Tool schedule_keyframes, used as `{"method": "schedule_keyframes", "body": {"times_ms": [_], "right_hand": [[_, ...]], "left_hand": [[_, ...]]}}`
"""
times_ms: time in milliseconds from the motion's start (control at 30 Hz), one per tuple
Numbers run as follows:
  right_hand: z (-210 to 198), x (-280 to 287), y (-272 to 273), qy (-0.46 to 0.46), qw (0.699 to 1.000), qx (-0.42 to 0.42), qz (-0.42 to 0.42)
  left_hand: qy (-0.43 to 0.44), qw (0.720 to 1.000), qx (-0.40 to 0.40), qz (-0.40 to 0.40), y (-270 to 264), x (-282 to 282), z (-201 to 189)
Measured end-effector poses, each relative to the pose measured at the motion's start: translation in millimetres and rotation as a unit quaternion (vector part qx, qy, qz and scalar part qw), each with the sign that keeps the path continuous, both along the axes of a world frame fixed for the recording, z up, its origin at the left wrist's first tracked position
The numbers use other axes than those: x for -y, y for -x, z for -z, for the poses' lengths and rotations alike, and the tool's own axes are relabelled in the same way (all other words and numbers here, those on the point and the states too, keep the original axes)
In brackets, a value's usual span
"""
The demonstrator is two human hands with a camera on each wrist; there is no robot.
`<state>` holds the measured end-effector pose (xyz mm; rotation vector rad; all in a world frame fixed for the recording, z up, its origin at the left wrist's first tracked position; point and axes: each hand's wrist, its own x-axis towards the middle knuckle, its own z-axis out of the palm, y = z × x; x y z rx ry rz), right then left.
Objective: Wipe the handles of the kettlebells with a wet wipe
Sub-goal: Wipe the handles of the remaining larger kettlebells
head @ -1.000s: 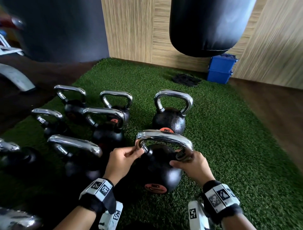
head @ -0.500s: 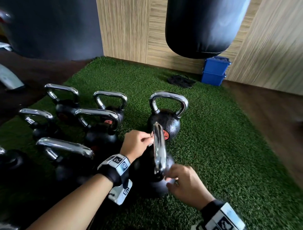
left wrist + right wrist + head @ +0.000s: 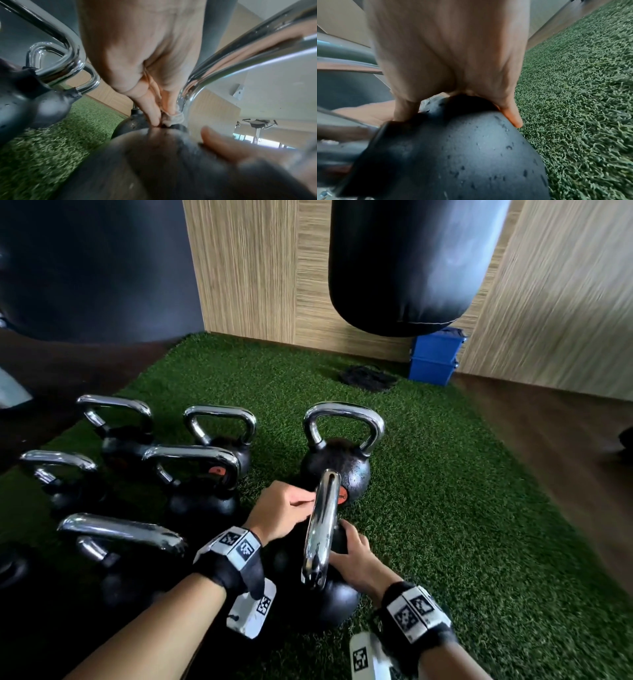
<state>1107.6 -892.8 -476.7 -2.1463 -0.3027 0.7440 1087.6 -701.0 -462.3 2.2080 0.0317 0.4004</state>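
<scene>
My left hand pinches a small crumpled white wet wipe against the far post of the chrome handle on the nearest black round kettlebell, which stands on the green turf. Most of the wipe is hidden by my fingers. My right hand rests spread on the ball, fingertips hidden behind the handle.

Near kettlebell: body matt black with a pitted, pebbled skin, like coated cast metal. Its handle: polished chrome, mirror-bright, reflecting skin tones. Other kettlebells show the same matt black bodies and glossy chrome handles. Wet wipe: thin, soft, crumpled pale cloth-like sheet. Turf mat: green, rough, short curled synthetic fibres. Wall: wood-grain panel, matt. Punching bag: smooth black, faint sheen. 2 blue bins: plastic.
</scene>
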Motion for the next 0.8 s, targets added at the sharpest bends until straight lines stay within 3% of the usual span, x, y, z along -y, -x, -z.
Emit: {"method": "schedule_keyframes", "body": {"times_ms": [133, 233, 567, 700, 800], "right_hand": [[5.9, 2.6, -1.5, -0.020, 1.000, -0.004, 0.011], [7.6, 3.8, 0.1, -0.034, 0.999, 0.002, 0.012], [3.3, 7.4, 3.3, -0.068, 0.998, -0.001, 0.009], [3.1, 5.9, 5.1, -0.075, 0.997, 0.004, 0.021], [3.9, 4.1, 4.9, -0.068, 0.997, 0.012, 0.025]], "left_hand": [[0.131, 0.991, -0.002, -0.033, -14.7, -2.7, -17.1], [0.153, 0.987, 0.034, -0.029, -16.7, -1.5, -12.6], [0.349, 0.934, -0.065, 0.037, 0.2, -6.9, -50.0], [0.361, 0.923, -0.099, 0.087, 20.1, -12.3, -59.9], [0.340, 0.934, -0.092, 0.065, 26.4, -7.8, -67.7]]}}
